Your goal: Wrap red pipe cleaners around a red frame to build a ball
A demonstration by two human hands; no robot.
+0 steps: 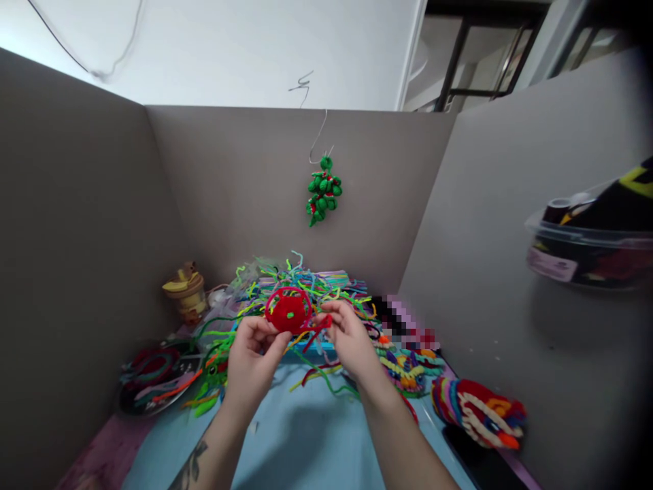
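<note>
Both my hands are raised over the light blue table. My left hand pinches a round red pipe-cleaner piece with a small green dot at its middle. My right hand pinches a loose red stem coming off that same piece. Behind the hands lies a heap of loose pipe cleaners in several colours. A few stray stems lie on the table below my right wrist.
Grey partition walls close in the left, back and right. A green pipe-cleaner cluster hangs from a wire hook on the back wall. A dark tray sits at left, a yellow-brown figure behind it, striped bundles at right, a plastic tub beyond the right wall.
</note>
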